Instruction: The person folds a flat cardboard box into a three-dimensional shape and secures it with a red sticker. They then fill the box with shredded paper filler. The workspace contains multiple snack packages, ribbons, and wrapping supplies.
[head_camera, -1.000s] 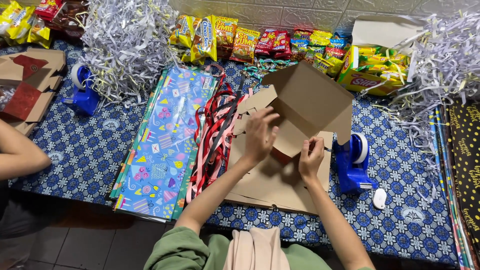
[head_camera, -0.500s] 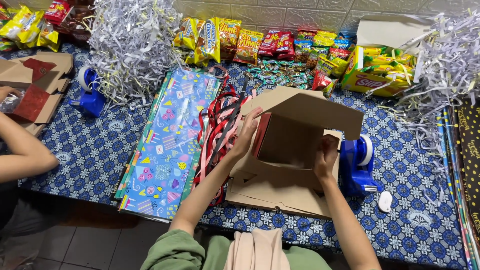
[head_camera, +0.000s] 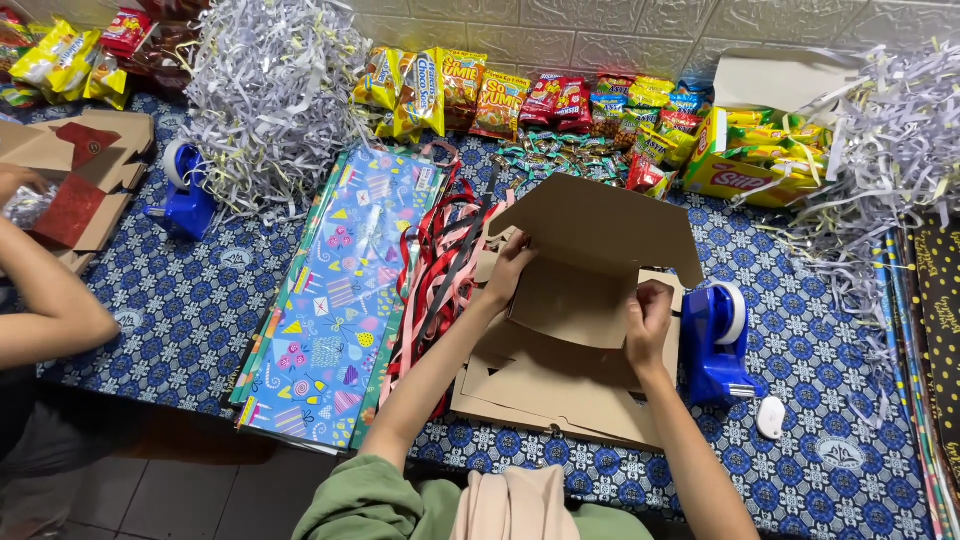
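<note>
Head view, near edge: green sleeves and a beige cloth at the bottom, cut off by the frame. Both forearms reach up to a brown cardboard box (head_camera: 590, 300) on a stack of flat cardboard blanks (head_camera: 540, 390), centre of the blue patterned tablecloth (head_camera: 190, 320). Left hand (head_camera: 508, 272) grips the box's left wall, fingertips hidden inside. Right hand (head_camera: 648, 318) is closed on the right wall; the wall itself is mostly covered by the fingers. The raised lid flap hides the box's far side. Just right: blue tape dispenser (head_camera: 718, 340), small white object (head_camera: 771, 417), too small to identify. Left: ribbons (head_camera: 440, 260), then gift wrap sheets (head_camera: 340, 290). Far left, another person's arm (head_camera: 50, 300), hand mostly out of frame. Far edge: shredded paper (head_camera: 270, 90), snack packets (head_camera: 560, 100).
</note>
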